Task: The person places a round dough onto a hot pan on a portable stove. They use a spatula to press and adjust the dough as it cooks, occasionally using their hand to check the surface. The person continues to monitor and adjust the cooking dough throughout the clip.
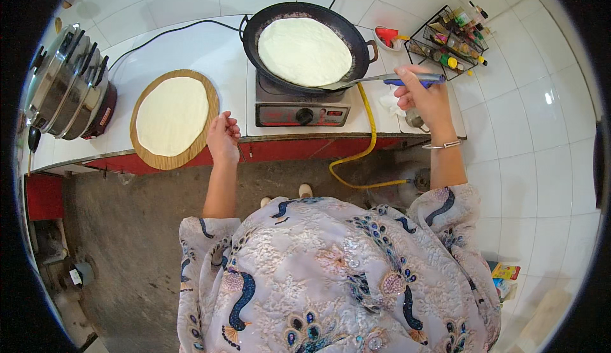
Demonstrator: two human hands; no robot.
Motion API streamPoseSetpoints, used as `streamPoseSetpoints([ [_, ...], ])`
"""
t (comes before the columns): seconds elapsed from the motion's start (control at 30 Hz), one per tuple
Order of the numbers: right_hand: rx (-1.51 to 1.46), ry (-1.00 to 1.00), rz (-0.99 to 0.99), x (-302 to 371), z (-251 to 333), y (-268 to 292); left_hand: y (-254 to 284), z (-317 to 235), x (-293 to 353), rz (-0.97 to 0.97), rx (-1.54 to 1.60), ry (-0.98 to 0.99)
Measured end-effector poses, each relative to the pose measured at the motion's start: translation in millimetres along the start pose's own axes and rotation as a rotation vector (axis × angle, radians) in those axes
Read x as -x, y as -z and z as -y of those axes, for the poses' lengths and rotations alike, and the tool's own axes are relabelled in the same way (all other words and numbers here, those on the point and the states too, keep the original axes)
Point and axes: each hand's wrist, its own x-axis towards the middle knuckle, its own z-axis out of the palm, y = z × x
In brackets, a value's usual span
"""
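My right hand is closed round the blue and grey handle of a spatula. The spatula's metal blade reaches over the rim of a black two-handled wok, to the lower right edge of a pale, round flatbread lying inside. Whether the blade is under the dough cannot be seen. Beneath the wok is a gas stove with a knob in front. My left hand hangs by the counter edge with curled fingers and nothing visible in them. Just left of it, a round wooden board carries another rolled dough sheet.
A stacked steamer stands at the far left of the white counter. Seasoning bottles fill a black wire rack at the back right, beside a white bowl with something red. A yellow hose runs from the stove over the counter edge.
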Motion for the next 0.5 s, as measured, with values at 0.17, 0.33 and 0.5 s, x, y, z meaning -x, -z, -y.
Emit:
streamPoseSetpoints([
  [0.17, 0.031, 0.016, -0.072, 9, -17, -2, 10, 5, -2, -0.019, 0.006, 0.030],
  [0.33, -0.032, 0.055, -0.093, 2, -41, 6, 16, 6, -1, -0.039, 0.003, 0.021],
  [0.5, -0.341, -0.009, -0.187, -19, -94, 25, 9, 5, -1, -0.016, 0.011, -0.012],
])
